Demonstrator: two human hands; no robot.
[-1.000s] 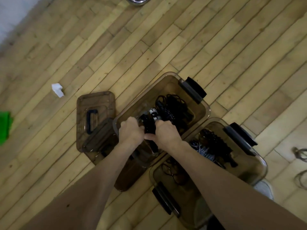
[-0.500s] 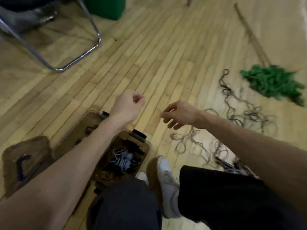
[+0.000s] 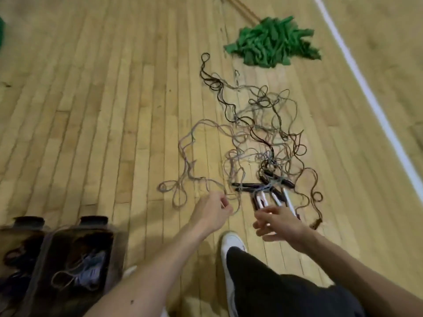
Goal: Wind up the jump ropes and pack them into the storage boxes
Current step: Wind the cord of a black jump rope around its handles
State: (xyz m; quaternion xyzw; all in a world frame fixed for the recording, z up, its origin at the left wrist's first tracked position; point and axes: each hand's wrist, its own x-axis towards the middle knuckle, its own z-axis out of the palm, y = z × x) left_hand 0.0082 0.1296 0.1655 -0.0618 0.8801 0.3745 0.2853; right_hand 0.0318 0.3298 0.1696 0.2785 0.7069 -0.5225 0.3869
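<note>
A tangle of grey and dark jump ropes (image 3: 256,133) lies spread over the wooden floor, with black and white handles (image 3: 263,191) bunched at its near end. My left hand (image 3: 211,213) hovers over a grey loop with loosely curled fingers; no grip on the rope shows. My right hand (image 3: 277,223) has its fingers spread just above the white handles and is blurred. Two brown see-through storage boxes (image 3: 114,248) stand at the bottom left, holding wound ropes (image 3: 84,271).
A green mop head (image 3: 272,42) with a wooden stick lies beyond the ropes. A white painted line (image 3: 366,88) runs along the right. My white shoe (image 3: 231,245) and dark trouser leg are just below my hands.
My hands left the boxes and my view swung right to the rope tangle. Both hands have dropped toward the floor, the right one opening above the handles.
</note>
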